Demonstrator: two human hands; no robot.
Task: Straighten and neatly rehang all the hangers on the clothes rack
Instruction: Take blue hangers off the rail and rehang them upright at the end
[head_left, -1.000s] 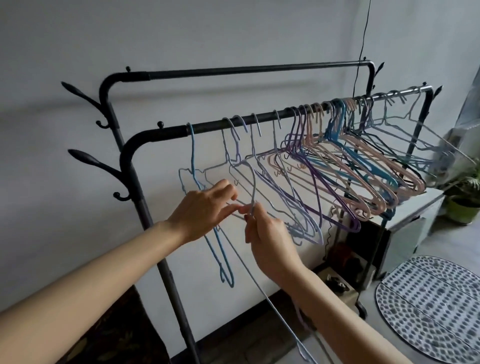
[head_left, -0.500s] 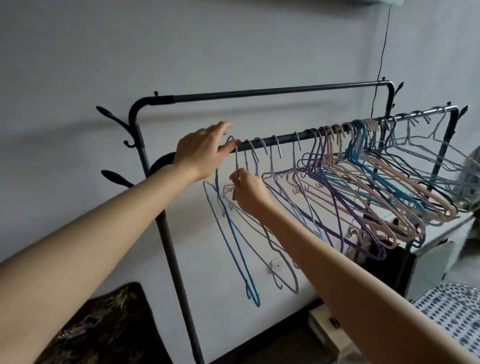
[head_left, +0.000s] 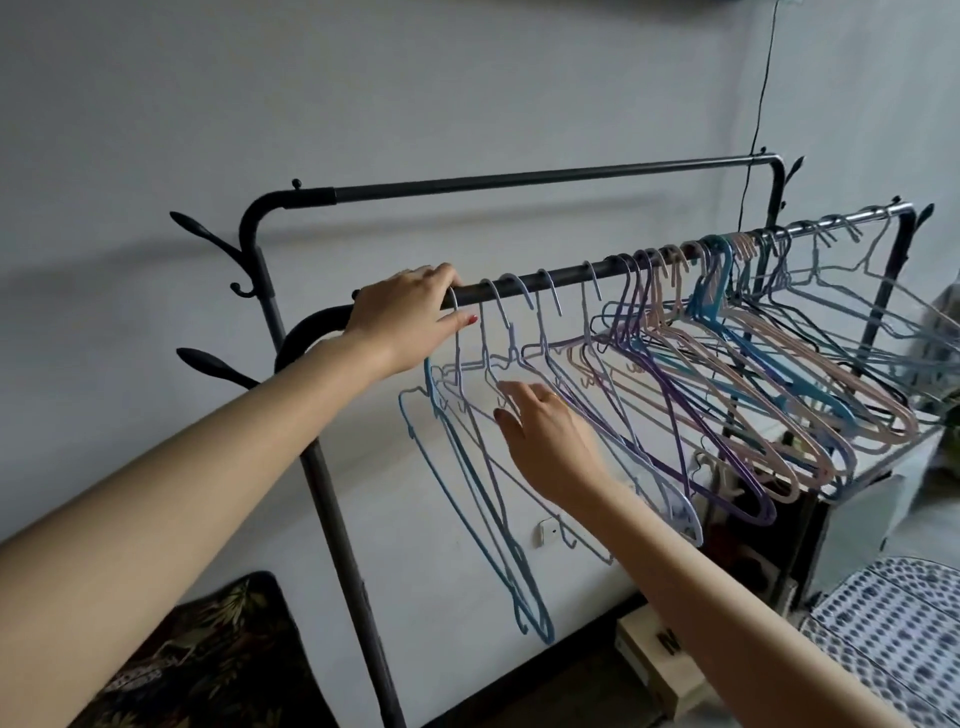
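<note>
A black clothes rack has a high rear rail (head_left: 519, 179) and a lower front rail (head_left: 571, 275). Several wire hangers hang on the front rail: pale lilac and blue ones (head_left: 540, 332) spaced out at the left, and a dense pink, purple and blue bunch (head_left: 753, 364) to the right. My left hand (head_left: 410, 317) lies over the rail's left end, fingers curled on top and thumb against the neck of the leftmost pale hanger (head_left: 457, 353). My right hand (head_left: 545, 431) is lower, fingers loosely spread, fingertips touching the wires of the left hangers. A blue hanger (head_left: 467, 493) dangles lowest.
Coat pegs (head_left: 208, 234) stick out from the rack's left post. A patterned cushion (head_left: 208, 649) lies at the bottom left. A white cabinet (head_left: 857, 493), a cardboard box (head_left: 660, 654) and a dotted rug (head_left: 893, 623) sit at the right. A cable (head_left: 758, 104) runs down the wall.
Both hands rose from the hanger bodies to the rail. The pale hanger now hangs at the rail's left end, and my right hand has let go and dropped lower.
</note>
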